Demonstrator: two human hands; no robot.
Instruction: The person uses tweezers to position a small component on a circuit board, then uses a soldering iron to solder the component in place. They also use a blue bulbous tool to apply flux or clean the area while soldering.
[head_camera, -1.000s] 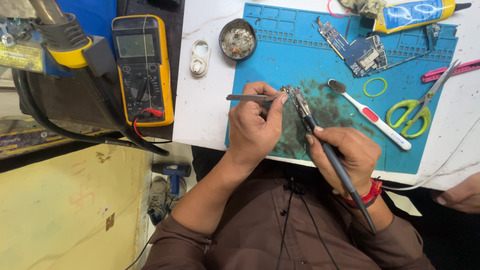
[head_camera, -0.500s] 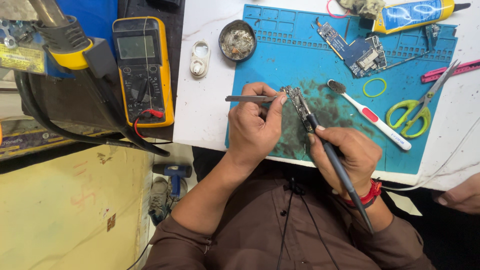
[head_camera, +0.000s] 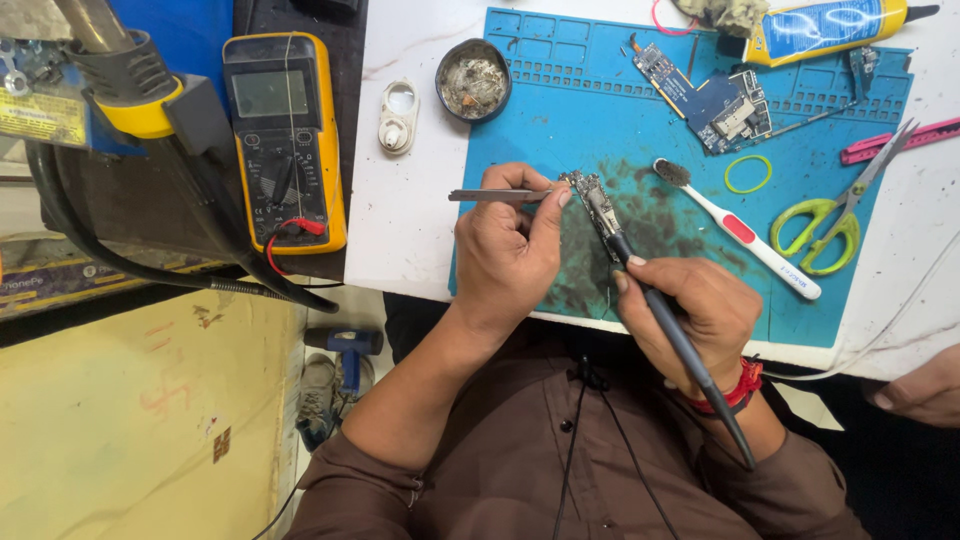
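- Almost nothing has moved since the earlier frames: both our hands sit over the small grey circuit board (head_camera: 590, 205) as before, on the sooty blue silicone work mat (head_camera: 600, 100) on the white counter (head_camera: 405, 215).
- Our left hand (head_camera: 505, 255) is clenched on slim metal tweezers (head_camera: 490, 195), tips at the board's edge.
- Our right hand (head_camera: 690, 310) grips a dark pen-shaped soldering iron (head_camera: 665, 320), tip on the board.
- We judge that lingering heat could lift a pad, and a tweezer slip could let the board skid.
- Our left fingers sit just beside the hot tip, so a burn seems possible.
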